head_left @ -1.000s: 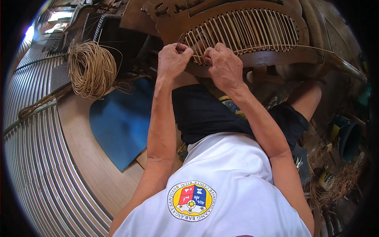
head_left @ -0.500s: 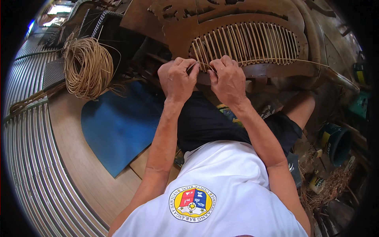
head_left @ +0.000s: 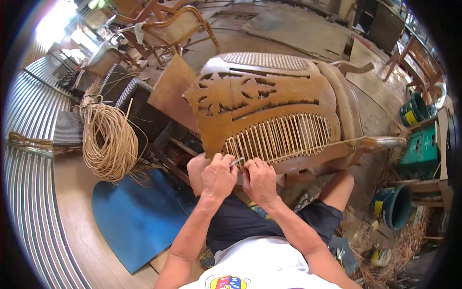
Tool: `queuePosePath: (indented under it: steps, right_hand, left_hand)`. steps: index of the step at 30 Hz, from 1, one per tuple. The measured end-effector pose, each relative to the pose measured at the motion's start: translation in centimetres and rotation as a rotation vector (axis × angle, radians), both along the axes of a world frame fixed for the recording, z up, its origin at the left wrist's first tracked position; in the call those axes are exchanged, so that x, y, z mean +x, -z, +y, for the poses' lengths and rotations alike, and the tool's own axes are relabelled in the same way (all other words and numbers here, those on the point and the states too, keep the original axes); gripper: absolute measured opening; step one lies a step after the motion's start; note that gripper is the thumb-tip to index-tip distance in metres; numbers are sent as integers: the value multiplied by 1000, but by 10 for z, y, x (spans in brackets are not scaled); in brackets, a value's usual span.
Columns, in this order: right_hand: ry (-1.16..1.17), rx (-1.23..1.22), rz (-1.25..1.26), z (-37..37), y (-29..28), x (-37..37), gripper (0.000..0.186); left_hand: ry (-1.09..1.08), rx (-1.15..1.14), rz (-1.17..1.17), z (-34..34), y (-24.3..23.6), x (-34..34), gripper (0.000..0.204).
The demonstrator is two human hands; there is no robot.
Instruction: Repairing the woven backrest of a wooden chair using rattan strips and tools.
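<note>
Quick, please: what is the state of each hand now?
Left hand: closed, pinching a thin metal tool at the chair back.
Right hand: fingers curled on the cane strands; grip cannot be told.

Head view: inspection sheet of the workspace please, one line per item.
Surface: wooden board floor with a blue mat beside the person's legs.
Job's things: carved wooden chair back lying tilted across the lap, with a row of pale cane strands in its lower opening.
Clutter: coil of cane at the person's left; two green buckets and loose cane scraps at the right.
Grips: left hand and right hand side by side at the lower edge of the strands; a thin metal tool shows between them, which hand holds it cannot be told.
Cables: nothing seen.
Surroundings: corrugated metal sheet at the left, more chairs behind.
</note>
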State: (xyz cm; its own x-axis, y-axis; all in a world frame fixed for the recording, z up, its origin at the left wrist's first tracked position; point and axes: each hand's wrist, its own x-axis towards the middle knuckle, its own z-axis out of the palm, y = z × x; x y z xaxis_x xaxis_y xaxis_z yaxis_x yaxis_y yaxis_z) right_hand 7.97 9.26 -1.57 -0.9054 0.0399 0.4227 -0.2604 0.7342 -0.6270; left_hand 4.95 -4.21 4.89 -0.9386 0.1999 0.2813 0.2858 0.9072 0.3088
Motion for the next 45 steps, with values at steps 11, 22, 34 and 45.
queuePosePath:
  steps: [11, 22, 34, 45]
  right_hand:
    - [-26, 12, -46, -1, 8, 12, 11]
    - [-41, 144, 69, 0, 10, -6, 11]
    - [-88, -89, -131, 66, -27, 0, 19]
    - [445, 4, -269, 255, -2, 62, 25]
  left_hand:
    - [75, 51, -128, -18, 27, 5, 7]
    - [-29, 337, -190, -41, 35, 11, 14]
    - [-232, 470, -97, -92, 20, 38, 36]
    - [-179, 558, -492, -75, 39, 21, 33]
